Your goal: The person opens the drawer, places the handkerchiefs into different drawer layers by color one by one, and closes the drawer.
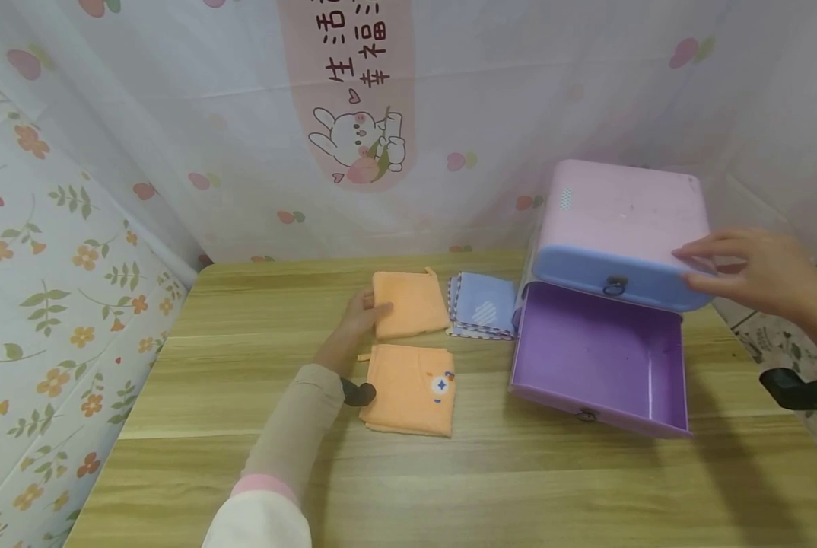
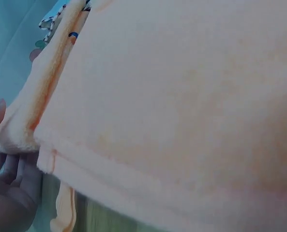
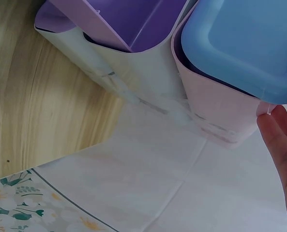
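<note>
A folded orange towel [image 1: 411,304] lies toward the back of the table, its hanging loop at the far right corner. My left hand [image 1: 363,310] pinches its left edge; in the left wrist view the thumb is above the cloth and the fingers [image 2: 10,171] below. Nearer me lies a second folded orange towel [image 1: 408,392] with a bear face. At the right stands a small drawer cabinet with a pink top [image 1: 627,202]. My right hand [image 1: 758,270] rests with fairly straight fingers at its front right corner, touching beside the blue upper drawer [image 1: 586,270].
The purple lower drawer [image 1: 596,354] is pulled out and hollow inside. Folded blue cloths with checked edges [image 1: 484,301] lie between the back orange towel and the cabinet. A printed curtain [image 1: 244,152] hangs behind the wooden table [image 1: 244,342].
</note>
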`<state>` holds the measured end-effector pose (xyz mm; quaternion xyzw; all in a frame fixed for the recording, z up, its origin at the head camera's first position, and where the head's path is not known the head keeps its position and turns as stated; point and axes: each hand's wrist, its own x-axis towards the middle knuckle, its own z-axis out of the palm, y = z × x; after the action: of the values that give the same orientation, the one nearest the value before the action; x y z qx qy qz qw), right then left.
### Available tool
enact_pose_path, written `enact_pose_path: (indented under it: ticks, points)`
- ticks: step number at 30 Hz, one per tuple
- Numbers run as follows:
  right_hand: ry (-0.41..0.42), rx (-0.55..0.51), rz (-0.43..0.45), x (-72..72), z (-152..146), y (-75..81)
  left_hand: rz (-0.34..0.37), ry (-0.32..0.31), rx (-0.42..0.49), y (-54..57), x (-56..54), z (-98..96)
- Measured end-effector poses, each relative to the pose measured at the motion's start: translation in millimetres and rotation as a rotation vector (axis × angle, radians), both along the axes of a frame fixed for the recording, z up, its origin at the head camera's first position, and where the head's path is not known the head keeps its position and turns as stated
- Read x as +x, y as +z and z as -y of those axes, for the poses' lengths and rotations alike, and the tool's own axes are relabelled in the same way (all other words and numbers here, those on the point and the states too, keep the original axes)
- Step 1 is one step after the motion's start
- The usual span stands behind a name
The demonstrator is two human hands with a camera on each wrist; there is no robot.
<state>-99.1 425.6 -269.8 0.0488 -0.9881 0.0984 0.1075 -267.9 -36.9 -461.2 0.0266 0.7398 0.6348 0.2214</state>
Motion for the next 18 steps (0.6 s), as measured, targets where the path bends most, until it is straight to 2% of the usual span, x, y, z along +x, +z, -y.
enact_pose_path:
  ticks: [10,18]
  points:
    - [0.001,-0.022,-0.006,0.4,0.4,-0.3,0.042,0.082,0.009,5.8,2.9,-9.0]
    - [-0.001,-0.009,-0.013,0.3,1.1,-0.7,0.069,0.092,0.016,7.5,3.7,-10.6]
